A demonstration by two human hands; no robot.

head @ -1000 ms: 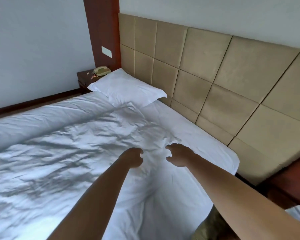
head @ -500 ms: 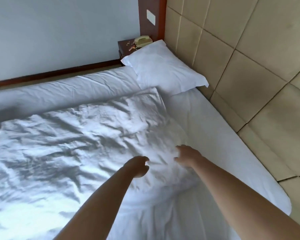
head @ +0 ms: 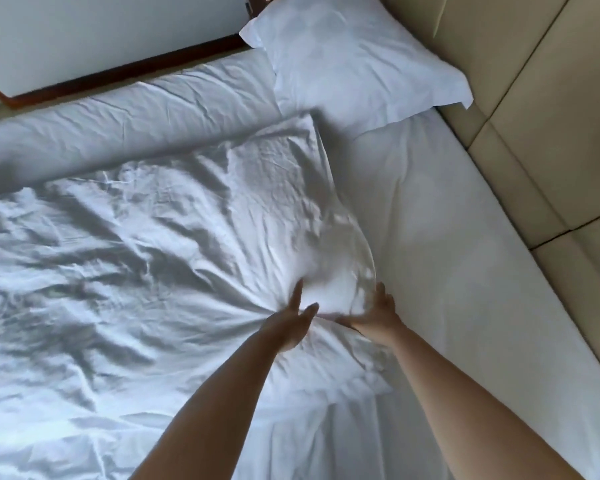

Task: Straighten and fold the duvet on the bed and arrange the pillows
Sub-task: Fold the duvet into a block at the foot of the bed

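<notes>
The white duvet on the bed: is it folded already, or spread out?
Spread out, not folded: the wrinkled white duvet lies across the bed, bunched between the left hand and right hand.

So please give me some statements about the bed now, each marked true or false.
1. Both hands, left hand and right hand, touch the duvet. True.
2. The pillow lies under the duvet. False: it lies uncovered, beside the headboard.
3. The duvet is creased. True.
4. The duvet covers the whole sheet. False: a strip by the headboard is bare.
</notes>
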